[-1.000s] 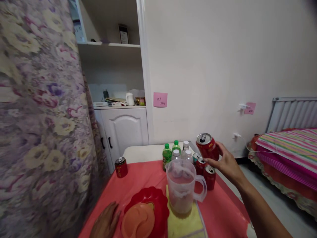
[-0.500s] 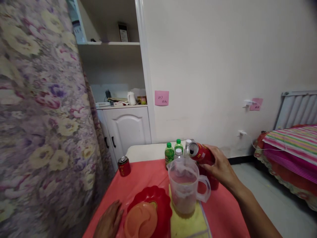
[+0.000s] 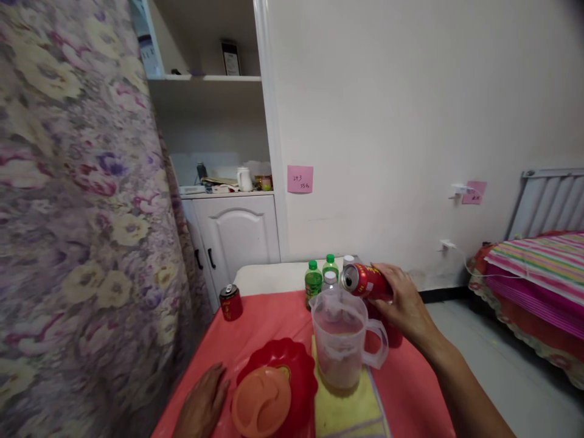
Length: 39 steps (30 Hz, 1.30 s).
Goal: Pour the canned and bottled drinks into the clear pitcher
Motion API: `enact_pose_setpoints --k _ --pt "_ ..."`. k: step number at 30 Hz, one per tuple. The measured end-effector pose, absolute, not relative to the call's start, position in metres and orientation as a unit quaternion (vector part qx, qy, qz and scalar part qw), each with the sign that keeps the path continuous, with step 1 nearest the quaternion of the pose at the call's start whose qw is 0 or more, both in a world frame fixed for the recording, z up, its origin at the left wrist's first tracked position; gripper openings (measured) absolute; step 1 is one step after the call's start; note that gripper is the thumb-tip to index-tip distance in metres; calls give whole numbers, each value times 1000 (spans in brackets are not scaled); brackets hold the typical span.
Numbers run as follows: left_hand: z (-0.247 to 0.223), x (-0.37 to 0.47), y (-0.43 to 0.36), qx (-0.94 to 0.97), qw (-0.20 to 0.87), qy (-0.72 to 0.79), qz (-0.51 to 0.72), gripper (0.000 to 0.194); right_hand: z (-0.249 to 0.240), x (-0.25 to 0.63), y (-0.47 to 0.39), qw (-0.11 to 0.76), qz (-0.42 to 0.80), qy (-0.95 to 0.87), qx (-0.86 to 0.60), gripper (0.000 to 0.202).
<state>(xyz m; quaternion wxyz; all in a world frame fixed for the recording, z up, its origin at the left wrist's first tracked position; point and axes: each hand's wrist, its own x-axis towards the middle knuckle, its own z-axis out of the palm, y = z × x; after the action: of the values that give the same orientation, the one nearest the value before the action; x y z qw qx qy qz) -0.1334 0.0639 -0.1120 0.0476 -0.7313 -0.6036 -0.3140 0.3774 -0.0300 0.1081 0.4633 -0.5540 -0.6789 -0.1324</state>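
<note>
A red can (image 3: 368, 281) is tipped onto its side in my right hand (image 3: 404, 301), its open top facing left above the rim of a clear plastic pitcher (image 3: 340, 347). The pitcher stands on a yellow cloth (image 3: 347, 413), handle to the right, with some liquid low inside. My left hand (image 3: 201, 401) lies flat on the red tablecloth (image 3: 269, 313), left of a scalloped red plate (image 3: 303, 380) bearing an orange divided dish (image 3: 261, 401). Green-capped bottles (image 3: 313, 285) and white-capped bottles (image 3: 330, 281) stand behind the pitcher.
Another red can (image 3: 230, 303) with a black top stands at the table's left. A floral curtain (image 3: 82, 243) hangs at the left beside a white cabinet (image 3: 241, 234). On the right are a bed (image 3: 538, 261) and wall plugs (image 3: 447, 244).
The can in my right hand is tilted further toward horizontal, and its top has shifted slightly left. My left hand stays resting on the table. The view has shifted slightly.
</note>
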Motion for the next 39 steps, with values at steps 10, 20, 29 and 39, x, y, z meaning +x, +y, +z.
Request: enact_pose_setpoints --k 10,20,29,39 --pt "-115 -135 65 -741 43 -597 -304 48 106 376 -30 451 -162 -680 -554 69" --pt "-114 -134 64 -746 42 -599 -289 51 105 374 -30 416 -186 -691 -561 70" --pt "-112 -133 64 -744 49 -598 -294 50 104 373 -29 417 -200 -690 -557 70" --pt "-114 -134 63 -742 42 -604 -289 49 104 372 -29 404 -210 -694 -558 70"
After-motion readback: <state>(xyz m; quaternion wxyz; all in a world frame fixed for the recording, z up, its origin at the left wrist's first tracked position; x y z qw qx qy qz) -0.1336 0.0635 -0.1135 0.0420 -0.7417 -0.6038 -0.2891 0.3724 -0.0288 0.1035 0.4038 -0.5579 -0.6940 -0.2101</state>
